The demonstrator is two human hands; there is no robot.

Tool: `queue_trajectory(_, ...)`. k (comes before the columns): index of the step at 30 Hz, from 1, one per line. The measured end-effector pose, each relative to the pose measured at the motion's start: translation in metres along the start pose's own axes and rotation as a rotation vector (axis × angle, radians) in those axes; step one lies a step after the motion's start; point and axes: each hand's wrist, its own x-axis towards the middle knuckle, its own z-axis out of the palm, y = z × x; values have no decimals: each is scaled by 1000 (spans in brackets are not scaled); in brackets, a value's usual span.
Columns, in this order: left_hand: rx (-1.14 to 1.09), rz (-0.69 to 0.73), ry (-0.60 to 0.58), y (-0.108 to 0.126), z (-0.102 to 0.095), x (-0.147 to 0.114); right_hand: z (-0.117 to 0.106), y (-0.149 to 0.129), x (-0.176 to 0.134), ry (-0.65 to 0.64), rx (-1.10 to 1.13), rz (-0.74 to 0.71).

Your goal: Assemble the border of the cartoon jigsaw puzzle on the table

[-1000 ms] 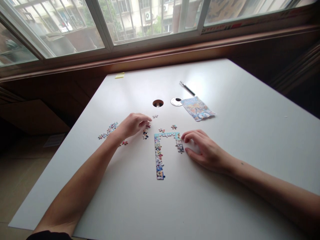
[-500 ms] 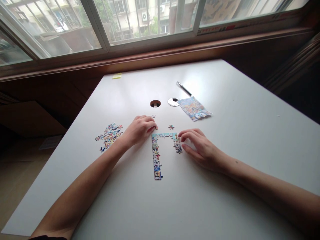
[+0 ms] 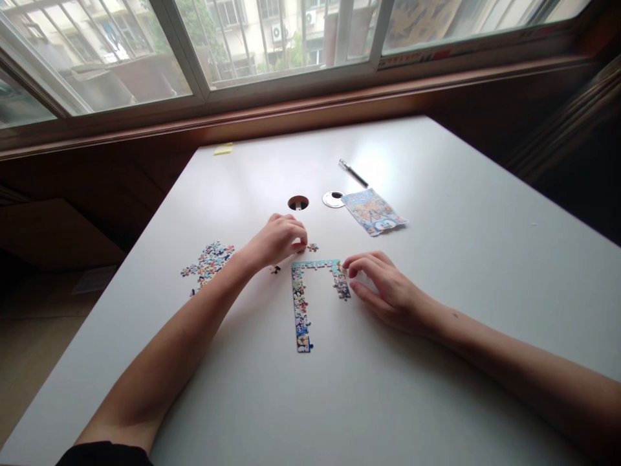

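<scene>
Above the top left corner of a partly joined jigsaw border (image 3: 299,304), my left hand (image 3: 276,238) is closed, fingertips curled down to the table on a small puzzle piece (image 3: 299,251) that they mostly hide. Just right of those fingertips lies a loose puzzle piece (image 3: 313,247). Another dark and white piece (image 3: 275,269) lies below the left wrist. My right hand (image 3: 381,281) rests at the border's short right strip (image 3: 342,285), thumb and fingers bent and apart, fingertips at its outer edge. Nothing shows between them.
A heap of loose jigsaw pieces (image 3: 211,262) lies left of my left forearm. Farther back are a round cable hole (image 3: 298,203), its metal cover ring (image 3: 332,199), a printed picture sheet (image 3: 373,212) and a pen (image 3: 353,173). A yellow note (image 3: 224,149) sticks near the far edge.
My left hand has shifted slightly up and right. The loose piece right of it now lies closer to the border's left corner. A dark piece shows below the left wrist. My right hand stays put.
</scene>
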Motion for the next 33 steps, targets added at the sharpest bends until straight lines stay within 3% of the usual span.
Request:
queue_trajectory(11,-24,-34,-63,11,-1,12,1,3,1,12,3,-7)
queue_trajectory(17,-480,-120,31,32,-7,8,0,2,1,73,29,0)
queue_trajectory(20,-664,-79,-13,51,-8,5,0,4,0,136,74,42)
queue_trajectory(26,-835,-93,-145,76,0,6,1,8,-1,206,140,49)
queue_trajectory(33,-899,-130,-48,82,4,7,2,10,-1,170,195,79)
